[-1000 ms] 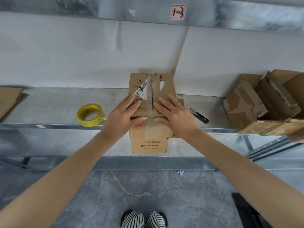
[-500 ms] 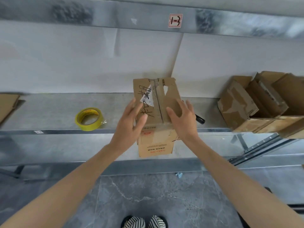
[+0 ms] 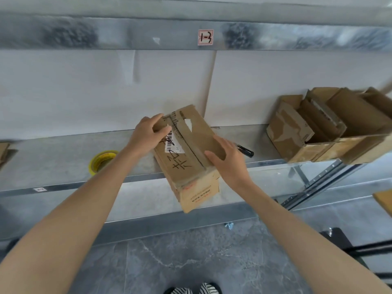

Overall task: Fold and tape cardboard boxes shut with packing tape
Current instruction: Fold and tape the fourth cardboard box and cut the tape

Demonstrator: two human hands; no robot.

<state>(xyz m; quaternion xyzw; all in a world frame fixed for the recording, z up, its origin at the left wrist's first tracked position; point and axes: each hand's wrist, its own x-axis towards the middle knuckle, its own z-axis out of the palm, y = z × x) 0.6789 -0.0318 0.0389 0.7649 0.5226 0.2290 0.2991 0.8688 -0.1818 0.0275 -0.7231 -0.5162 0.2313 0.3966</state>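
Note:
A closed brown cardboard box [image 3: 191, 153] with a white label and black handwriting is held above the shelf edge, turned at an angle. My left hand [image 3: 146, 134] grips its far left corner, fingers curled over the top edge. My right hand [image 3: 228, 164] holds the near right side, thumb on the top flap. A strip of clear tape runs along the centre seam. The yellow tape roll [image 3: 101, 161] lies on the shelf to the left, partly behind my left forearm.
A grey metal shelf [image 3: 63, 158] runs across the view. A black-handled cutter [image 3: 245, 150] lies just right of the box. Open cardboard boxes [image 3: 324, 128] stand at the right. Flat cardboard [image 3: 4, 151] shows at the far left edge.
Both hands left the top of the box and took hold of its sides. The box has been lifted and turned counter-clockwise, tilting toward me.

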